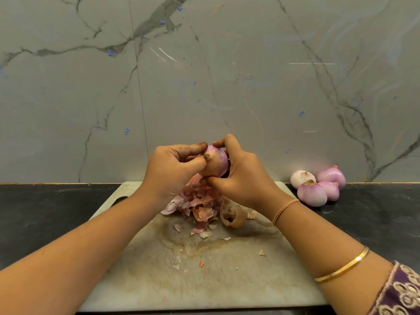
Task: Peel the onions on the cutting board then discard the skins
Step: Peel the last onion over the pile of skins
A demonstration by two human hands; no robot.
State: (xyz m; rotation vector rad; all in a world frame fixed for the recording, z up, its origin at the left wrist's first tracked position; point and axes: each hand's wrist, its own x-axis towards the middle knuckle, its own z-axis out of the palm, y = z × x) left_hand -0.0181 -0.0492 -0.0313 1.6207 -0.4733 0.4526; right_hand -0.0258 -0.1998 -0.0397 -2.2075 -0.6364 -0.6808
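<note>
Onion [216,163] is up in both hands, above the far half of the cutting board [159,280], not touching it. Right hand [241,176] wraps it from the board's right side, index finger on top, thumb underneath: a firm cradle. Left hand [172,171] has thumb and forefinger pinched at the root end, on the brown skin there.

Upper part reads bare pink and the lower part looks papery tan, so I judge it about half peeled.

My plan:
- Hold the right grip fixed.
- Pull the pinched skin away from the root in one strip, rotate the onion, repeat.
- Work low so scraps drop onto the skin pile [200,205] at the board's far middle, not off its edge.

Four peeled onions [318,186] sit on the counter just off the board's far right corner. I'd put the finished one there. Skins not yet discarded.
</note>
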